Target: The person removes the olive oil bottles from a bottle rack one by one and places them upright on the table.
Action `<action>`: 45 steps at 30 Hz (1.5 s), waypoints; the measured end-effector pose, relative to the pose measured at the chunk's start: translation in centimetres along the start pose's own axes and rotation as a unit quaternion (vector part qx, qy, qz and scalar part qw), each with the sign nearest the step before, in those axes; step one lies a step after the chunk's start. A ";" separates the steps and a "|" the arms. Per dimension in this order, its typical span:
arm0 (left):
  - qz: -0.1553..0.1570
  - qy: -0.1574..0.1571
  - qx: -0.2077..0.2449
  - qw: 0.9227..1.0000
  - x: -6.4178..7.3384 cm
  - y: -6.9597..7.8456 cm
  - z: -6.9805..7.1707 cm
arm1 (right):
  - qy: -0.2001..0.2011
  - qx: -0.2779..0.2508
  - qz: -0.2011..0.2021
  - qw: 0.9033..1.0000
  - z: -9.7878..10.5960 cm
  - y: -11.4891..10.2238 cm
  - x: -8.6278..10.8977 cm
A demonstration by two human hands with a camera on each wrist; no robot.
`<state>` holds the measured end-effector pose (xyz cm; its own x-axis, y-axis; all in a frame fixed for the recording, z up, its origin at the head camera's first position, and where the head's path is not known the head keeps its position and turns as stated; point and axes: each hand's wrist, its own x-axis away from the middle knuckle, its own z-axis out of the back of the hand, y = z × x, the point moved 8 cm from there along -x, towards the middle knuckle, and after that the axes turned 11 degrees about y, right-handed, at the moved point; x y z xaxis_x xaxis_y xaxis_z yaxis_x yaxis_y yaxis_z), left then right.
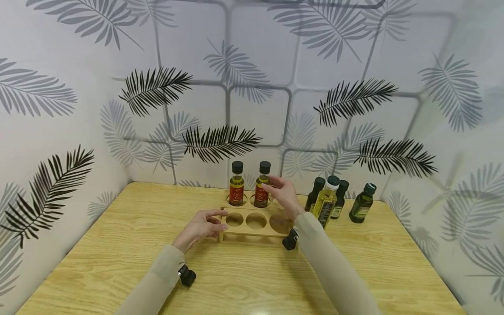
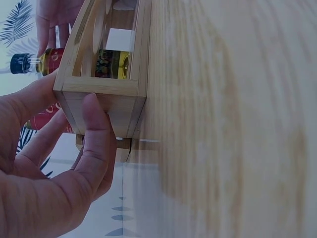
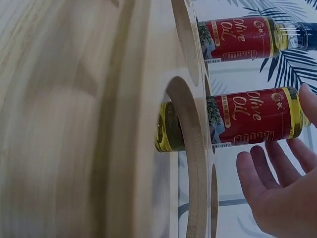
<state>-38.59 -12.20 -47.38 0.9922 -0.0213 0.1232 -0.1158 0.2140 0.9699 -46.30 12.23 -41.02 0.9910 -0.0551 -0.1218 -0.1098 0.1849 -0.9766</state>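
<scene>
A wooden bottle rack (image 1: 245, 211) with round holes stands on the table. My left hand (image 1: 202, 227) grips its left end, the thumb (image 2: 94, 116) against the end panel. Two olive oil bottles with red labels and black caps stand upright in the back row. The left bottle (image 1: 236, 188) is apart from both hands. At the right bottle (image 3: 252, 116), my right hand (image 1: 284, 193) holds the shoulder between thumb and fingertips. This bottle's base (image 3: 168, 129) shows below the rack's top board. Several front holes are bare; my right hand and wrist cover the rack's back right part.
Right of the rack stand several more bottles: a clear one with yellow oil (image 1: 325, 203), dark ones beside and behind it, and a dark green bottle (image 1: 361, 203) farther right. A leaf-patterned wall (image 1: 260, 118) rises behind the wooden table (image 1: 236, 280).
</scene>
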 end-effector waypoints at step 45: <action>-0.005 0.005 -0.016 1.000 0.1 0.1 -0.2 | 0.029 -0.054 0.063 0.996 1.8 -3.7 2.0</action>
<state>-38.45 -11.96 -47.27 0.9937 -0.0137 0.1111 -0.1044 0.2454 0.9638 -43.81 13.16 -37.29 0.9629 -0.0952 -0.2526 -0.2446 0.0877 -0.9656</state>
